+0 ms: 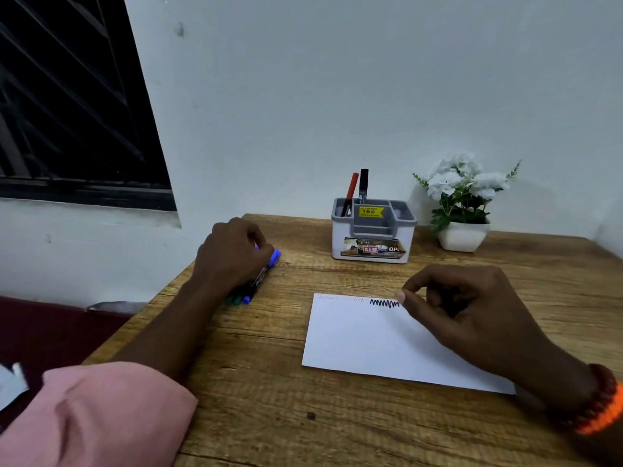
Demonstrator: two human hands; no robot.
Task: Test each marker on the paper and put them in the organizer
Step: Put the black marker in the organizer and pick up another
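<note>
A small bunch of markers lies near the desk's left edge, with blue and green ends showing. My left hand lies over them, its fingers curled round the blue marker, whose cap sticks out past my fingers. The white paper lies mid-desk with a faint red scribble and a black zigzag along its top edge. My right hand hovers over the paper's upper right corner with loosely curled fingers and holds nothing. The grey and white organizer stands at the back, with a red marker and a black marker upright in its left compartment.
A white pot of white flowers stands to the right of the organizer by the wall. The wooden desk ends close to my left hand. A dark barred window is at the upper left.
</note>
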